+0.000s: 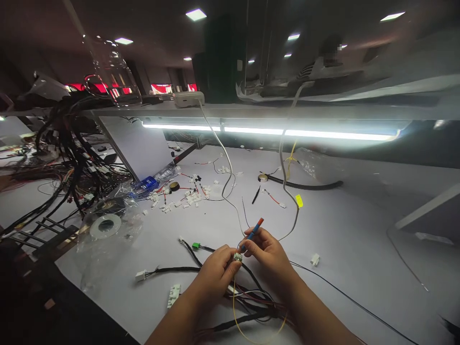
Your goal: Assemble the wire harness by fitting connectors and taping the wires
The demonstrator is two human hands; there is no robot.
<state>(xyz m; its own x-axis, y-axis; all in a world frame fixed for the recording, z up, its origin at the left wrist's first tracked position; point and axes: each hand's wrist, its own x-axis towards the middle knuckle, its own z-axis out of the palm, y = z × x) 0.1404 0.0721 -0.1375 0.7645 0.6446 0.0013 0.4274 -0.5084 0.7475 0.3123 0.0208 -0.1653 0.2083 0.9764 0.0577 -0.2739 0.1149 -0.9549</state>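
Observation:
My left hand (219, 268) pinches a small pale green connector (237, 257) between thumb and fingers. In my right hand (268, 249) is a slim blue screwdriver with a red end (256, 229), tilted so its lower end points at the connector; whether the tip touches it is hidden by my fingers. A thin yellow wire (234, 299) hangs in a loop beneath the connector. Under both hands lies a black-sleeved wire harness (251, 314). Its branches end in a white plug (140, 276) and a green plug (196, 246) on the left.
A white terminal strip (174, 295) lies by my left forearm, a white connector (315, 259) to the right. Farther back are scattered white connectors (190, 197), tape rolls (263, 178) and a plastic bottle (151, 183). Two pale cables (230, 177) hang from the shelf (251, 111). Dark cables (70, 153) crowd the left.

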